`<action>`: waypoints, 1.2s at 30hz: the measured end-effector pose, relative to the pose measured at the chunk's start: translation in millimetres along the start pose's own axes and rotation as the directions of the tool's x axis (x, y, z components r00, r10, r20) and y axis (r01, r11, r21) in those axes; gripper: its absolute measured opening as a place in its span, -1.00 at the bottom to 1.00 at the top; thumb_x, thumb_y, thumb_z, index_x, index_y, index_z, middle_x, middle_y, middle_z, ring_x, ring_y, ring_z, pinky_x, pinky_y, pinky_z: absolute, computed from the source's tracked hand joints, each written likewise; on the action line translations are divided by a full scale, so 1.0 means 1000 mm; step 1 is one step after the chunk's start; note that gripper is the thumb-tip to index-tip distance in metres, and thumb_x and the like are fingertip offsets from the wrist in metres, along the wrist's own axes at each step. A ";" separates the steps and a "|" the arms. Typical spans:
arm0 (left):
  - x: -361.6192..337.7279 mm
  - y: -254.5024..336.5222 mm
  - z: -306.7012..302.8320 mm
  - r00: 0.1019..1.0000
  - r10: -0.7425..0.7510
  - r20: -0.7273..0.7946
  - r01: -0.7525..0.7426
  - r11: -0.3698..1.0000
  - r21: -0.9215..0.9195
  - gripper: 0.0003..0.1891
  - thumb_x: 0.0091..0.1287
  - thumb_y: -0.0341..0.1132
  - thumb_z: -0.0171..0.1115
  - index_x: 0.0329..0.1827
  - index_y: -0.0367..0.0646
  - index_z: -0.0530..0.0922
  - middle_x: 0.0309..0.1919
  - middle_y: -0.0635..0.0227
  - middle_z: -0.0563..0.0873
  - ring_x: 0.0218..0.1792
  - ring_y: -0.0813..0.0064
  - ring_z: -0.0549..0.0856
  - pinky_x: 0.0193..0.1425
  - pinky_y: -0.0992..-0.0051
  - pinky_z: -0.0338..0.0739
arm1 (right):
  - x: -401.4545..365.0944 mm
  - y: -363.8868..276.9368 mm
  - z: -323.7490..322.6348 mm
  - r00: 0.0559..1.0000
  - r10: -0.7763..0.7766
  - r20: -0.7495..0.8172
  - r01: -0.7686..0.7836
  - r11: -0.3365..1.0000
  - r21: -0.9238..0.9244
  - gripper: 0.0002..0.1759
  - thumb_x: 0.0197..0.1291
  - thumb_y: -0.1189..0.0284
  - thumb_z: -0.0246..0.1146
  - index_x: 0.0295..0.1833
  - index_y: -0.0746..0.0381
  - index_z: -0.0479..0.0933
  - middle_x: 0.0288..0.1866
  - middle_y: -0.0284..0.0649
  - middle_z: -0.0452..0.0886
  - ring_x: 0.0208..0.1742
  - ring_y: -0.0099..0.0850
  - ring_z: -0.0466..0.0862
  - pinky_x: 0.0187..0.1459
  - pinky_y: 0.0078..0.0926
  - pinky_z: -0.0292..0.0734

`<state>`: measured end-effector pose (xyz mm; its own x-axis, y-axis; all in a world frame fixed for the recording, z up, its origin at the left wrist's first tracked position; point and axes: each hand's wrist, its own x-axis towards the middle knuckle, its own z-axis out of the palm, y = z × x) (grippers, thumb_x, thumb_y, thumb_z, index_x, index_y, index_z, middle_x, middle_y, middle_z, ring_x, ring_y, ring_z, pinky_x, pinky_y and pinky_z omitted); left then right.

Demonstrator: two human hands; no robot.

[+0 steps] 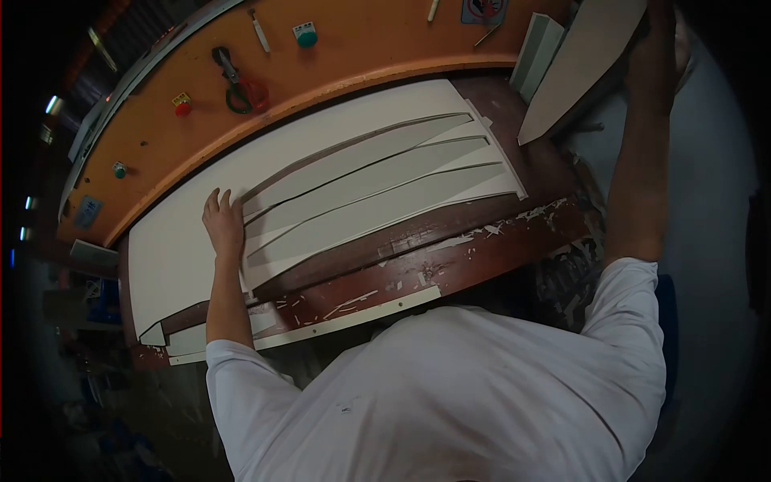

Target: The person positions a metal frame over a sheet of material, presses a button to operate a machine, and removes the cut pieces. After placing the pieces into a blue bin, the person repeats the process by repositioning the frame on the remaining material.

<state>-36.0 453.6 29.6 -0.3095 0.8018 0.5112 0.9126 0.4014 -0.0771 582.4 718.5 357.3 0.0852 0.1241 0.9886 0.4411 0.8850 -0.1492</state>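
Across the red table (514,265) lies the white sheet (185,249), with long grey strips (345,193) side by side at its right part. The left hand (219,221) rests near the strips' left ends, its fingers a little apart, and no object is visible in it. The right hand (660,40) is at the grey piece (582,68), well to the right; its grip I cannot tell. I judge that the step is sorting cut pieces; the next move probably calls for a steady sheet and a careful guiding of this piece.
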 end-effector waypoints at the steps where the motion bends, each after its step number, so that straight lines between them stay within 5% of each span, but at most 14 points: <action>1: 0.010 0.023 -0.008 0.999 0.022 -0.042 -0.029 0.986 -0.166 -0.65 0.58 -0.23 0.18 0.29 -0.20 0.65 0.41 0.07 0.57 0.45 0.08 0.49 0.49 0.12 0.41 | -0.005 0.001 0.000 1.000 0.008 0.019 -0.008 1.000 0.017 -0.48 0.59 0.03 0.12 0.33 0.23 0.53 0.06 -0.16 0.69 0.04 -0.21 0.69 0.08 -0.36 0.56; 3: 0.041 0.086 -0.036 0.993 0.034 -0.111 -0.087 0.847 -0.524 -0.68 0.58 -0.23 0.21 0.25 -0.20 0.68 0.35 0.09 0.62 0.39 0.12 0.56 0.45 0.19 0.46 | -0.016 0.003 0.003 0.998 0.027 0.061 -0.030 0.998 0.052 -0.48 0.58 0.03 0.13 0.32 0.24 0.53 0.06 -0.16 0.69 0.04 -0.21 0.69 0.09 -0.35 0.56; 5: 0.073 0.164 -0.093 0.982 0.006 -0.189 -0.159 0.564 -0.810 -0.66 0.61 -0.19 0.22 0.27 -0.22 0.67 0.25 0.17 0.71 0.28 0.24 0.66 0.39 0.33 0.51 | -0.027 0.003 0.009 0.994 0.037 0.102 -0.046 0.995 0.091 -0.48 0.58 0.03 0.14 0.32 0.24 0.53 0.06 -0.16 0.69 0.04 -0.20 0.69 0.09 -0.34 0.56; 6: 0.080 0.203 -0.138 0.997 -0.018 -0.073 -0.063 0.330 -0.942 -0.63 0.61 -0.18 0.23 0.31 -0.23 0.64 0.21 0.25 0.72 0.21 0.36 0.70 0.34 0.44 0.56 | -0.034 0.003 0.012 0.991 0.039 0.124 -0.054 0.992 0.114 -0.48 0.57 0.03 0.14 0.31 0.24 0.53 0.06 -0.15 0.69 0.04 -0.20 0.69 0.09 -0.33 0.56; 9: 0.099 0.281 -0.239 0.933 0.152 -0.325 -0.321 -0.055 -0.946 -0.62 0.66 -0.12 0.14 0.33 -0.18 0.59 0.16 0.28 0.73 0.24 0.41 0.68 0.34 0.31 0.60 | -0.050 -0.001 0.024 0.981 0.045 0.190 -0.079 0.981 0.175 -0.47 0.57 0.02 0.15 0.31 0.24 0.53 0.06 -0.15 0.69 0.04 -0.20 0.69 0.10 -0.32 0.56; 12: 0.102 0.312 -0.276 0.918 0.179 -0.355 -0.312 -0.229 -0.922 -0.63 0.65 -0.12 0.16 0.31 -0.19 0.58 0.14 0.27 0.72 0.22 0.40 0.68 0.32 0.31 0.61 | -0.062 -0.005 0.036 0.970 0.041 0.239 -0.099 0.967 0.236 -0.47 0.56 0.02 0.16 0.30 0.24 0.53 0.06 -0.15 0.68 0.05 -0.20 0.69 0.10 -0.31 0.56; 36: 0.084 0.377 -0.285 0.956 0.043 -0.292 -0.233 -0.495 -0.837 -0.64 0.58 -0.09 0.27 0.08 -0.25 0.50 0.00 0.21 0.62 0.04 0.30 0.72 0.12 0.26 0.69 | -0.054 -0.016 0.054 0.951 0.020 0.308 -0.133 0.928 0.349 -0.44 0.49 -0.01 0.24 0.25 0.27 0.54 0.06 -0.11 0.67 0.06 -0.17 0.68 0.15 -0.20 0.55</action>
<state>357.8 546.6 287.4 -0.1783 0.6543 0.7349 -0.1557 -0.7562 0.6355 522.6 721.9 307.3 -0.1847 0.2742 0.9438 0.0864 0.9611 -0.2624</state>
